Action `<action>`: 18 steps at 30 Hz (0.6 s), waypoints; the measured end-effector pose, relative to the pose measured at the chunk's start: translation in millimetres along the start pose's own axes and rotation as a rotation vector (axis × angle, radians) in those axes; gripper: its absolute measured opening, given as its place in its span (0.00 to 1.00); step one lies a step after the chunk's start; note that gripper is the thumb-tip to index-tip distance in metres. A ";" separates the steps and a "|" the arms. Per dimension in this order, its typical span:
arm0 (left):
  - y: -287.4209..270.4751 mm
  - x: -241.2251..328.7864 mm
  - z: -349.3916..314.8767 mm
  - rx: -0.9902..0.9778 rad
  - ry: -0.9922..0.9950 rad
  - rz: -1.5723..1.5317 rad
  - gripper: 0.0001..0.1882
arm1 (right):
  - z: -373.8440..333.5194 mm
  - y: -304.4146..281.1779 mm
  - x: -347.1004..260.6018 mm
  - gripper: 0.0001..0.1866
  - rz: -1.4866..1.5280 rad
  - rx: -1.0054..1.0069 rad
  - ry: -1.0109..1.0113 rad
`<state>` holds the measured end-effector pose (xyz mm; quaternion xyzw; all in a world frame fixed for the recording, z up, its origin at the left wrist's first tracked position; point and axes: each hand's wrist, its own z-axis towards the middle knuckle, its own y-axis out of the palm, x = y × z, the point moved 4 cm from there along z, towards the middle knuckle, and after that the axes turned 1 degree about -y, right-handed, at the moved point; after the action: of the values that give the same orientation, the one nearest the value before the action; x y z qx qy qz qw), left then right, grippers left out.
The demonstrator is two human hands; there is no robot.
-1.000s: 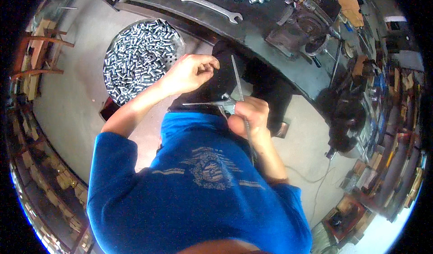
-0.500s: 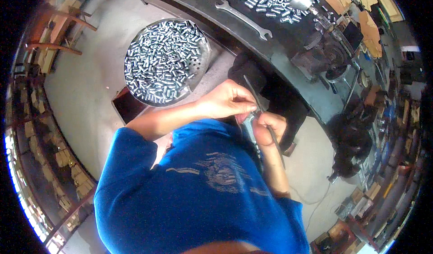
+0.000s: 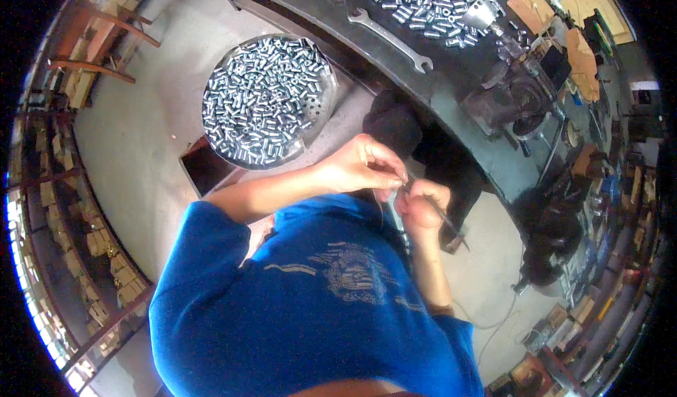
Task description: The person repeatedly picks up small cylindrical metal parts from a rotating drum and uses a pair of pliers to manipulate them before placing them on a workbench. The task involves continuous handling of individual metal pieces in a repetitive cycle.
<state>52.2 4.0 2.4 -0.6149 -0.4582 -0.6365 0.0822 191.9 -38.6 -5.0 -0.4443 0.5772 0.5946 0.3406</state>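
Note:
In front of my blue shirt my two hands meet. My left hand (image 3: 367, 166) is closed in a pinch, thumb against fingers, and whatever sits between the fingertips is too small or hidden to name. My right hand (image 3: 427, 203) is wrapped round a slim dark pointed tool (image 3: 453, 226), whose tapered end sticks out to the lower right. The tool's other end reaches the left fingertips. Beyond my left forearm a round metal pan (image 3: 323, 115) with a perforated bottom holds many small shiny metal sleeves (image 3: 261, 101).
A dark workbench (image 3: 451, 108) runs diagonally at the upper right, bearing an open-ended wrench (image 3: 391, 41), a heap of metal sleeves (image 3: 430, 5) and a machine with a chuck (image 3: 481, 14). A dark round seat (image 3: 391, 122) stands beyond my hands. Racks (image 3: 92, 235) line the left.
The slim tool has turned and slid in my right hand; its lower end now points further right, and its upper end no longer rises past my left fingers. The view has shifted slightly.

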 end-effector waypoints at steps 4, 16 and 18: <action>-15.8 -4.6 3.0 0.016 0.087 -0.190 0.05 | 0.0 -2.4 -7.4 0.12 -0.069 0.047 -0.015; -242.1 -53.5 7.8 0.553 -0.347 1.588 0.16 | -9.0 -12.4 3.0 0.13 -0.043 0.105 0.028; -255.0 -63.7 20.6 0.492 -0.447 1.730 0.19 | -9.1 -13.0 -3.3 0.15 -0.160 0.070 -0.002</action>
<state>-89.0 133.3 -178.9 -0.8165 0.0329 -0.1049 0.5667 206.4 -45.8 -6.4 -0.4763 0.5601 0.5453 0.4028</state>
